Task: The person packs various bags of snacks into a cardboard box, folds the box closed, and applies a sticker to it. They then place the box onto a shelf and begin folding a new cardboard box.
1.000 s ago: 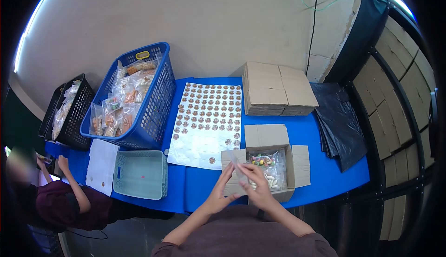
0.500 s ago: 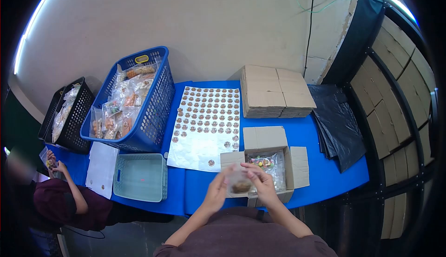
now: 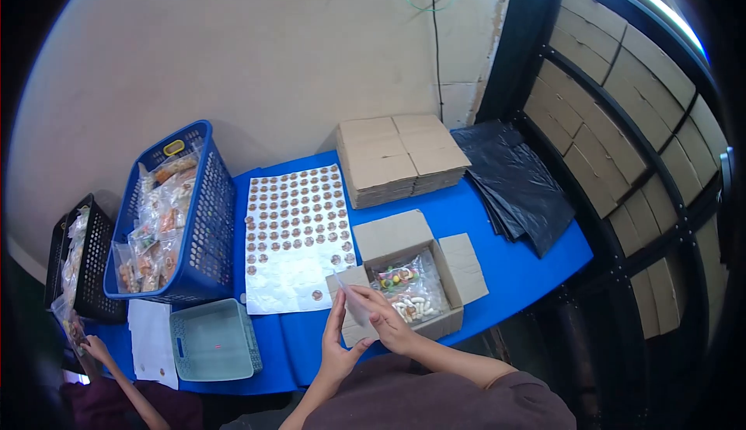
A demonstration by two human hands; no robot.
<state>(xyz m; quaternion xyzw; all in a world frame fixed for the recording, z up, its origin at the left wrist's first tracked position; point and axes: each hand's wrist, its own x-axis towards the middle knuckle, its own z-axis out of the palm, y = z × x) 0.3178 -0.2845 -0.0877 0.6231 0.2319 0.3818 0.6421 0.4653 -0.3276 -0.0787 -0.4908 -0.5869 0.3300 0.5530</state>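
Between my two hands a small clear bag (image 3: 353, 304) is held on edge, its contents hard to make out. My left hand (image 3: 338, 344) supports it from the left, and my right hand (image 3: 387, 323) pinches it from the right. Just beyond, an open cardboard box (image 3: 449, 276) with raised flaps holds clear packets (image 3: 416, 294) of colourful sweets and white pieces. A sheet of round stickers (image 3: 284, 267) lies to the left of the box, with a blank patch in its lower part.
Blue basket (image 3: 214, 220) full of packets, black basket (image 3: 105, 263), teal tray (image 3: 252, 344) and white sheets (image 3: 148, 329) stand left. Flattened boxes (image 3: 400, 150) and black plastic bags (image 3: 517, 181) lie behind. A co-worker's hand (image 3: 95, 348) holds a packet at far left. Shelves (image 3: 614, 119) stand right.
The view has turned, shifting the table's things left. The small bag has turned from facing me to edge-on, and my hands have moved to its two sides.
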